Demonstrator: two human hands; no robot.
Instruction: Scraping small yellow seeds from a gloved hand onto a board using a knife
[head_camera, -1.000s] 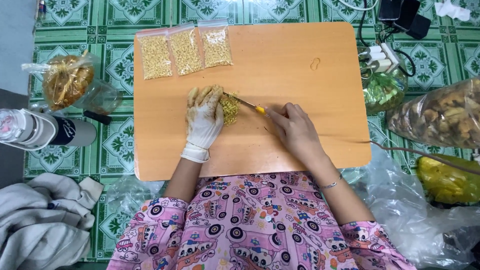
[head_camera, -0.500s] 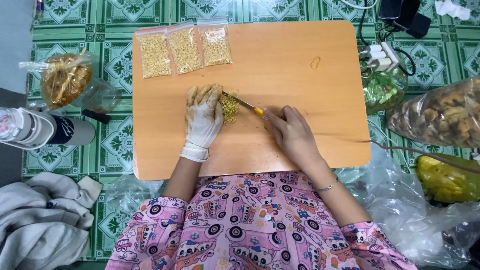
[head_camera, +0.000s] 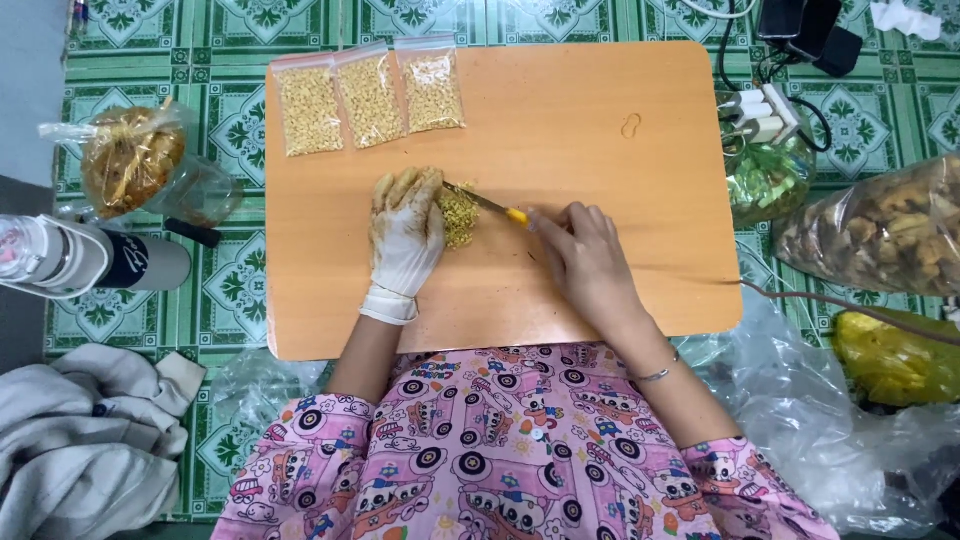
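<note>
The blade of the knife (head_camera: 487, 205) is thin and partly lost against the pile of yellow shreds (head_camera: 459, 215); where its tip ends cannot be made out. What the shreds are is too fine to tell. The far fingers of the left hand (head_camera: 405, 235) hide the left part of the pile.

The left hand, in a stained white glove, lies flat with fingers together, pressing on the pile's left side; it grasps nothing. The right hand (head_camera: 585, 262), bare, is closed around the knife's yellow handle, blade pointing left into the pile. The pile sits between the two hands, touching the glove, near the middle of the board (head_camera: 620, 120).

The board is a plain orange-brown wooden one, laid on a green patterned tile floor (head_camera: 225, 290). Three small clear bags of yellow bits (head_camera: 370, 95) lie side by side at its far left corner. Off its left edge stand a bottle (head_camera: 90, 258) and a tied bag (head_camera: 130, 160); off the right edge, more plastic bags (head_camera: 880, 235).
</note>
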